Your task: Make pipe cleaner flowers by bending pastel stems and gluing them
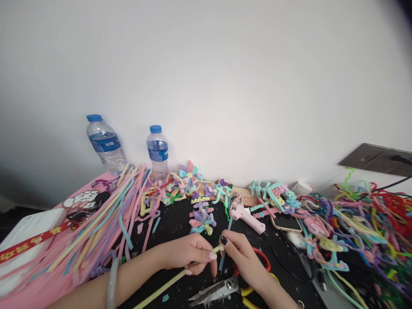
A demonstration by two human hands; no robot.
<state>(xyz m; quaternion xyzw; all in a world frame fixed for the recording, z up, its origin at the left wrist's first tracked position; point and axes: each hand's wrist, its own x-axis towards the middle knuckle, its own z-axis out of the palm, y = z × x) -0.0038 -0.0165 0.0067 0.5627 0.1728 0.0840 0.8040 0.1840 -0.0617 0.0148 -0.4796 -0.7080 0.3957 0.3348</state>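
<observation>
A pale yellow pipe cleaner [167, 288] runs up from the bottom edge into my left hand [193, 254], whose thumb and fingers are closed round it. My right hand [240, 253], with a dark-painted thumbnail, pinches the same strip near its end, close to the left fingertips. Just below the hands lie scissors [222, 288] with red and yellow handles, partly under my right wrist. Behind my right hand rests a pink glue gun [247, 219]; a translucent glue stick [231, 224] shows between it and my fingers.
Loose pastel pipe cleaners [128, 201] spread over the pink left side. Two water bottles [157, 150] stand by the wall. Twisted pipe-cleaner shapes [202, 216] lie behind the hands. At right are a phone [286, 223], a dark cable [289, 264] and a tangled multicoloured heap [380, 223].
</observation>
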